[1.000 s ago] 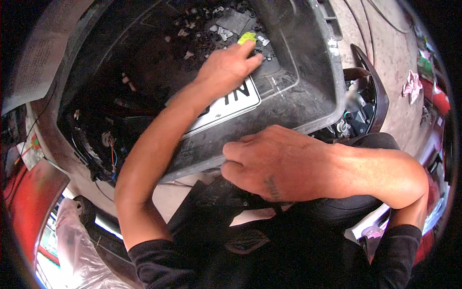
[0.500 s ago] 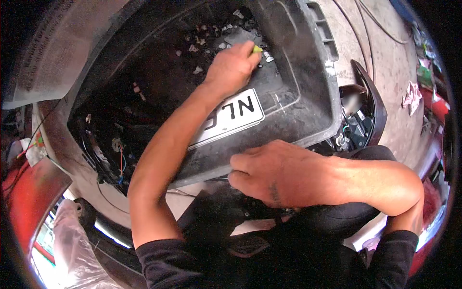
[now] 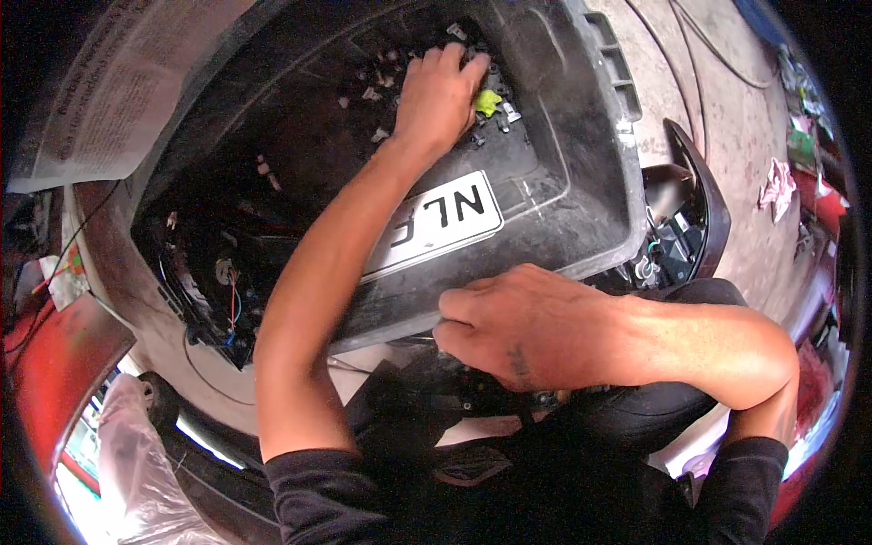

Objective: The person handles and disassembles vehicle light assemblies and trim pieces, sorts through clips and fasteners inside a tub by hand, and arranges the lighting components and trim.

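Nearest, at the right, a right hand (image 3: 527,327) with fingers curled in narrowly beside the near rim of a black bin (image 3: 586,168); cannot tell whether touching the rim or pinching anything, perhaps tucked there to leave the inside open. Farther in, a white plate (image 3: 454,218) lying in the near part of the bin, probably kept apart from the loose bits. Out to the right, a pink cloth (image 3: 777,184) on the floor. Beyond the plate, a yellow-green piece (image 3: 488,104) just right of the left hand (image 3: 440,95). At the far end, small scattered parts (image 3: 371,94) under and around that hand, fingers somewhat spread, presumably to get between crowded pieces; any grip hidden.
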Demonstrator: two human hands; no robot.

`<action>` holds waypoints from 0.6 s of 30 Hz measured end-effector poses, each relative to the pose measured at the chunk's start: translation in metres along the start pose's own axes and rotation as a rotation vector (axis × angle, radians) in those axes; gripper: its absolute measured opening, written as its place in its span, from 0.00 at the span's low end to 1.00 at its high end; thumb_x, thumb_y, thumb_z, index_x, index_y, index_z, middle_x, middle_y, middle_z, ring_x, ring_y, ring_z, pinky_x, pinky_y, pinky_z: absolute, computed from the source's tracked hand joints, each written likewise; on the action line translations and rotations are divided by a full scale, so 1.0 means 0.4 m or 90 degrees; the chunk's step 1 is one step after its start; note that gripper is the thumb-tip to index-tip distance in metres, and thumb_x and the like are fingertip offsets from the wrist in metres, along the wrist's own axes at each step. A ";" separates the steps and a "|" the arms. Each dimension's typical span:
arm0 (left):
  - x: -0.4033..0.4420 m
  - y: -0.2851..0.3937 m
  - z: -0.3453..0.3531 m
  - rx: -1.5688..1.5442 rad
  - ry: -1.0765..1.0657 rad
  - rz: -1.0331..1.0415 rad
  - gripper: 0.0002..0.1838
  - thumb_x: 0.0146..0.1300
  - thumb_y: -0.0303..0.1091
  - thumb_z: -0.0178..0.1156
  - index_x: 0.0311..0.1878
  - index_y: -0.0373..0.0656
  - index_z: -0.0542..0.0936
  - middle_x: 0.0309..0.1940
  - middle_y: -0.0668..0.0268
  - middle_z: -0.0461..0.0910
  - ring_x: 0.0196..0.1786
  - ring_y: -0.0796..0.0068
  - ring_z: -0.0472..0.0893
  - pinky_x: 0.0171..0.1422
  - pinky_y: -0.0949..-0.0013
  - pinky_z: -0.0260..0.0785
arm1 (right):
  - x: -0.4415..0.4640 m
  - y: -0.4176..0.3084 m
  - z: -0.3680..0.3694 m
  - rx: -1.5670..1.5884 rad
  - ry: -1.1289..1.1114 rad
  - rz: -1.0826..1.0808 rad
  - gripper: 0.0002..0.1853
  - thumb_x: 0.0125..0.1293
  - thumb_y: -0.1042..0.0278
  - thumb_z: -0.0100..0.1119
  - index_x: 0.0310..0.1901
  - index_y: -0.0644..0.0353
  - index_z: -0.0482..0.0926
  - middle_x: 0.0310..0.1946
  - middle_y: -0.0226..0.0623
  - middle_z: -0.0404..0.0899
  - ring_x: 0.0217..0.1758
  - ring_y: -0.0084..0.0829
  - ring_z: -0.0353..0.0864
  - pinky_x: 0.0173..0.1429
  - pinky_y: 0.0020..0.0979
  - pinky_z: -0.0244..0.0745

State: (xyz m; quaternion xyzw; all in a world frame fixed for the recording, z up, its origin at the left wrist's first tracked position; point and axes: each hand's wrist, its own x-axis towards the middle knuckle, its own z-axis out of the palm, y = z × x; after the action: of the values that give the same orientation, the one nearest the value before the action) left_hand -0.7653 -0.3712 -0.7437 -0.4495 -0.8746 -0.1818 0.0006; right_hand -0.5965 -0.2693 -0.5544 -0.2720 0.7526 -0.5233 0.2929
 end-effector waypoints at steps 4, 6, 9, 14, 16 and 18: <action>0.068 -0.034 0.043 -0.006 0.001 -0.055 0.19 0.57 0.31 0.67 0.53 0.49 0.88 0.48 0.52 0.84 0.48 0.44 0.86 0.53 0.47 0.79 | 0.001 0.001 0.007 0.020 0.011 0.018 0.15 0.75 0.62 0.53 0.35 0.65 0.80 0.35 0.55 0.80 0.43 0.59 0.85 0.48 0.55 0.80; 0.095 -0.045 0.029 -0.033 -0.036 -0.076 0.23 0.55 0.29 0.69 0.57 0.50 0.87 0.49 0.49 0.85 0.49 0.42 0.87 0.55 0.46 0.80 | -0.001 0.000 0.006 0.018 0.005 0.025 0.15 0.75 0.62 0.53 0.36 0.65 0.80 0.35 0.54 0.81 0.43 0.59 0.86 0.49 0.55 0.80; 0.113 -0.056 0.037 -0.038 -0.026 -0.094 0.21 0.58 0.32 0.69 0.56 0.48 0.87 0.41 0.48 0.88 0.48 0.42 0.87 0.55 0.44 0.80 | -0.004 -0.002 0.003 -0.004 -0.003 0.013 0.14 0.74 0.62 0.53 0.37 0.65 0.81 0.35 0.54 0.81 0.43 0.58 0.86 0.49 0.54 0.81; 0.104 -0.064 0.044 -0.085 0.004 -0.133 0.10 0.61 0.35 0.68 0.44 0.43 0.86 0.38 0.46 0.86 0.44 0.39 0.86 0.52 0.43 0.80 | -0.005 -0.006 -0.001 -0.047 0.001 -0.002 0.13 0.72 0.64 0.55 0.39 0.66 0.82 0.37 0.52 0.82 0.43 0.56 0.87 0.49 0.53 0.82; 0.096 -0.059 0.043 -0.087 0.009 -0.132 0.09 0.62 0.36 0.68 0.42 0.43 0.86 0.38 0.46 0.86 0.44 0.39 0.86 0.51 0.42 0.79 | -0.006 -0.002 -0.003 -0.058 -0.003 -0.004 0.12 0.71 0.65 0.55 0.40 0.66 0.82 0.37 0.52 0.82 0.43 0.56 0.87 0.49 0.52 0.83; 0.092 -0.058 0.042 -0.085 0.014 -0.133 0.12 0.63 0.38 0.68 0.45 0.43 0.86 0.38 0.45 0.86 0.45 0.40 0.86 0.52 0.42 0.80 | -0.006 -0.003 -0.004 -0.065 -0.005 -0.006 0.11 0.70 0.66 0.56 0.41 0.66 0.83 0.38 0.51 0.82 0.43 0.56 0.88 0.49 0.52 0.83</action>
State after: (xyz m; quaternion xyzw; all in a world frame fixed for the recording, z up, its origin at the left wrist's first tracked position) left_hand -0.8026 -0.3491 -0.7606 -0.3533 -0.9025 -0.2432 -0.0386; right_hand -0.5959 -0.2670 -0.5524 -0.2919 0.7760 -0.4845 0.2792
